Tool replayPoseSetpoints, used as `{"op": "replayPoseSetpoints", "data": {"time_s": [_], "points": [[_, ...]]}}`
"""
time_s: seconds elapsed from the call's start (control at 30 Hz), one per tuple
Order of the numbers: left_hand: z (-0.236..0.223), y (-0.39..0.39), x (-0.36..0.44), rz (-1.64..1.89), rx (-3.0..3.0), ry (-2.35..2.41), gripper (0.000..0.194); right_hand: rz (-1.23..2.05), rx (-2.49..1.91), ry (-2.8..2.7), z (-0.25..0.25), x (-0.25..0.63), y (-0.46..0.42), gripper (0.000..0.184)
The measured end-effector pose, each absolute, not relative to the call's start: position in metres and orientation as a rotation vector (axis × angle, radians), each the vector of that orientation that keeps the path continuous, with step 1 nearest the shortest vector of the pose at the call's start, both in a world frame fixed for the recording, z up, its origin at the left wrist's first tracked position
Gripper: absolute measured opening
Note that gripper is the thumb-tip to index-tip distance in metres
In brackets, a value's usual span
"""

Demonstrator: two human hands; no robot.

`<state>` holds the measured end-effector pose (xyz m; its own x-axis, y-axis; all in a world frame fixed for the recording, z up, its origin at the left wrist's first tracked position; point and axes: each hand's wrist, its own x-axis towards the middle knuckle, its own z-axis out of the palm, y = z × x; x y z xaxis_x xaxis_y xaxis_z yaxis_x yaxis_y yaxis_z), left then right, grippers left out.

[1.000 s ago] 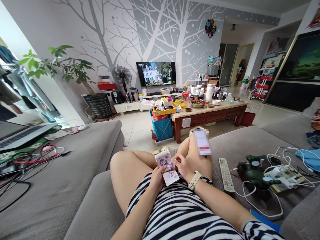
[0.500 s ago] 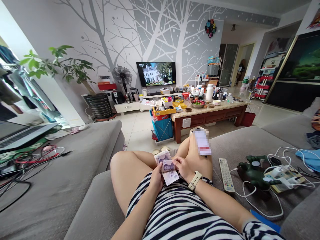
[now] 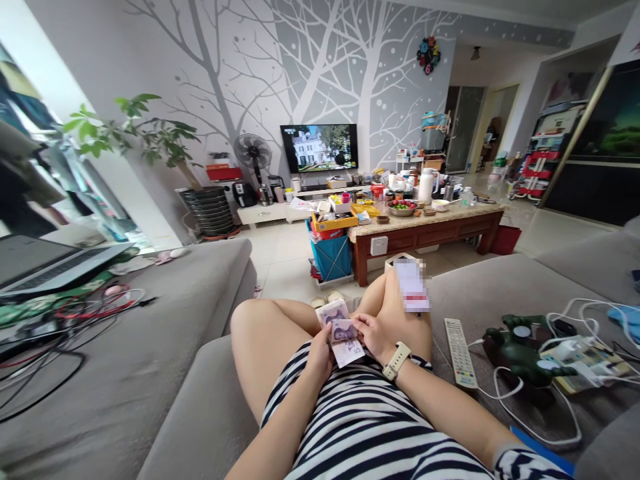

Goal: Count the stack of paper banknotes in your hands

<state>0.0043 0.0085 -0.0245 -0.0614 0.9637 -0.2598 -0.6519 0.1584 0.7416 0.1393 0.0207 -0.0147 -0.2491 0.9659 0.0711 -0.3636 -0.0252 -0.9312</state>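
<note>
Several purple banknotes (image 3: pixel 344 329) are held between both hands above my lap, some fanned out beyond the others and one bent down towards me with a 5 showing. My left hand (image 3: pixel 320 352) grips their left side, the thumb lying on top. At the right edge my right hand (image 3: pixel 373 337) pinches a note between thumb and fingertips; a pale watch (image 3: pixel 397 361) is on that wrist. A phone (image 3: pixel 413 285), its screen blurred out, rests on my right leg beyond the right hand.
On the grey sofa to the right lie a remote control (image 3: pixel 461 353), a dark green figure (image 3: pixel 520 350) and a power strip (image 3: pixel 590 365) with white cables. Tangled cables (image 3: pixel 55 333) and a laptop (image 3: pixel 60 260) are at the left. Ahead stands a cluttered coffee table (image 3: pixel 430 227).
The whole view has shifted slightly, so everything sits further right in the picture. Both hands keep hold of the banknotes in nearly the same pose.
</note>
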Motion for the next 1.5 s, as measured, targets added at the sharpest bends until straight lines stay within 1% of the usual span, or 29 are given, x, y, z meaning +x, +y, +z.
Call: {"op": "replayPoseSetpoints", "data": {"time_s": [0.33, 0.73, 0.87, 1.07, 1.23, 1.37, 1.47, 1.5], "points": [[-0.039, 0.004, 0.006, 1.412, 0.415, 0.811, 0.026, 1.593, -0.799, -1.082, -0.028, 0.141, 0.013, 0.032], [-0.054, 0.006, 0.004, 1.425, 0.442, 0.870, 0.031, 1.618, -0.852, -1.001, -0.039, 0.147, 0.014, 0.031], [-0.052, 0.005, 0.004, 1.421, 0.466, 0.868, 0.032, 1.640, -0.851, -1.034, -0.039, 0.148, 0.014, 0.033], [-0.052, 0.004, 0.005, 1.434, 0.499, 0.828, 0.041, 1.618, -0.837, -1.124, -0.034, 0.148, 0.012, 0.038], [-0.052, 0.003, 0.006, 1.475, 0.495, 0.810, 0.033, 1.545, -0.855, -1.184, -0.031, 0.146, 0.011, 0.037], [-0.047, 0.002, 0.005, 1.453, 0.512, 0.835, 0.023, 1.493, -0.889, -1.168, -0.030, 0.145, 0.012, 0.041], [-0.042, 0.000, 0.004, 1.392, 0.521, 0.898, 0.018, 1.422, -0.929, -1.181, -0.026, 0.144, 0.013, 0.043], [-0.040, 0.000, 0.003, 1.421, 0.544, 0.874, 0.018, 1.396, -0.916, -1.181, -0.025, 0.143, 0.014, 0.044]]}}
